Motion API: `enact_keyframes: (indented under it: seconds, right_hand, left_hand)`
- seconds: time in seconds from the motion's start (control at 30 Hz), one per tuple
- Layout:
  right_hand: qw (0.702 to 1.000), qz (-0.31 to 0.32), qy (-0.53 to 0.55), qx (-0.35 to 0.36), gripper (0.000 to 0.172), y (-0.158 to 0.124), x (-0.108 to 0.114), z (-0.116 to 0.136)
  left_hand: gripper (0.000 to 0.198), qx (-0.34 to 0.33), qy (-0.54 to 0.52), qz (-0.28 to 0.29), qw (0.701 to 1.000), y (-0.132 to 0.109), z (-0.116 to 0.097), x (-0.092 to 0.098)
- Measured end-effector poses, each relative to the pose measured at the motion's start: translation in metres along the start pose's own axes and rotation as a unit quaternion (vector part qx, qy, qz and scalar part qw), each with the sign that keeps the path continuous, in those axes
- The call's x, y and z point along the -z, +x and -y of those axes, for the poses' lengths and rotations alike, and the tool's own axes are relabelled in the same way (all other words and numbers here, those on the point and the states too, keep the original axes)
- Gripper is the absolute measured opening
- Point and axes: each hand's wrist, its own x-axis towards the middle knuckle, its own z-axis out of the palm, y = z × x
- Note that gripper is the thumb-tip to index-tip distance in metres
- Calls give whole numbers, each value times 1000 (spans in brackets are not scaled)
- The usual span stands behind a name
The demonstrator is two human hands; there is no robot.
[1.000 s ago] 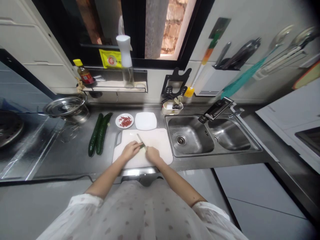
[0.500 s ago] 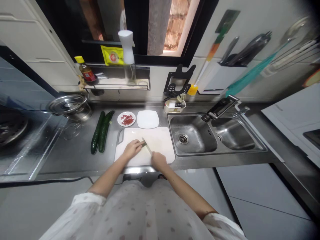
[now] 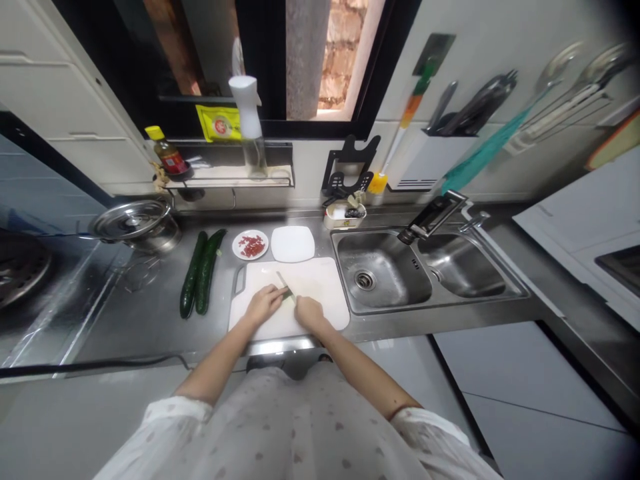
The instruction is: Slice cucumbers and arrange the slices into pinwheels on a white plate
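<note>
A white cutting board [image 3: 320, 280] lies on the steel counter in front of me. My left hand [image 3: 263, 305] is curled, pressing down a small pale-green piece of food that it mostly hides. My right hand [image 3: 307, 312] is closed round a knife [image 3: 284, 283], whose blade points away from me across the board, right beside my left fingers. Behind the board stand a small white dish of chopped red chilli [image 3: 249, 245] and a bare white square plate [image 3: 293, 243]. Two dark green cucumbers [image 3: 200, 270] lie side by side to the left of the board.
A steel double sink [image 3: 425, 273] with a tap fills the counter to the right. A lidded steel pot [image 3: 135, 223] sits at the far left near the hob. A wall shelf carries a sauce bottle [image 3: 165, 152] and a spray bottle [image 3: 246, 120]. Utensils hang on the right wall.
My right hand drew the knife back toward me, then pushed it forward again next to my left fingers. My left hand stayed on the food. The view shifted slightly.
</note>
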Motion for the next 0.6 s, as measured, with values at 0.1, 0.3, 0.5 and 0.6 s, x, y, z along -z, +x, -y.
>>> enact_keyframes:
  seconds: [0.1, 0.3, 0.5, 0.6]
  right_hand:
    - [1000, -1, 3, 2, 33, 9, 3, 4]
    - [1000, -20, 17, 6, 34, 11, 2, 5]
    - [1000, -9, 8, 2, 33, -5, -4, -3]
    - [1000, -5, -4, -7, 32, -15, -7, -8]
  left_hand:
    - [36, -4, 2, -5, 1000, -1, 1, -1]
    - [36, -5, 7, -7, 1000, -2, 1, -2]
    - [37, -9, 0, -11, 1000, -2, 2, -3]
    - [37, -7, -2, -11, 1000, -2, 0, -2]
